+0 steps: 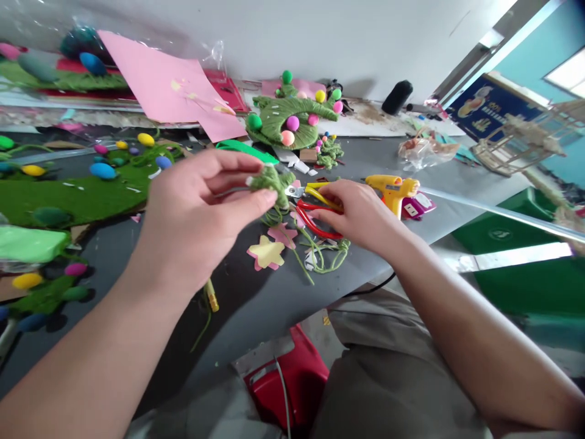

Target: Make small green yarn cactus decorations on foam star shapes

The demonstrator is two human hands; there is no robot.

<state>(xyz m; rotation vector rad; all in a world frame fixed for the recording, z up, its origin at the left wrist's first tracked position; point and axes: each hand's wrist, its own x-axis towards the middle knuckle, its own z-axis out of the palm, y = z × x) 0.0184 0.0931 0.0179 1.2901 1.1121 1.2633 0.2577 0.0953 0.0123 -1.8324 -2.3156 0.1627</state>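
Observation:
My left hand [196, 207] pinches a small green yarn-wrapped piece [273, 183] between thumb and fingers, above the grey table. Just right of it, my right hand [359, 210] holds scissors [320, 227] with red and yellow handles; their metal tip is close to the yarn piece, and whether it touches I cannot tell. Green yarn [304, 265] trails down below the piece. Beneath my hands lie a yellow paper flower [266, 252] and pink paper flowers [283, 234].
A yellow glue gun [392, 190] lies right of my right hand. Behind stands a green yarn wreath [292, 119] with coloured balls. Pink paper [169, 85] is at the back left, a green decorated board [77, 198] at left, and a red stool [290, 381] below the table edge.

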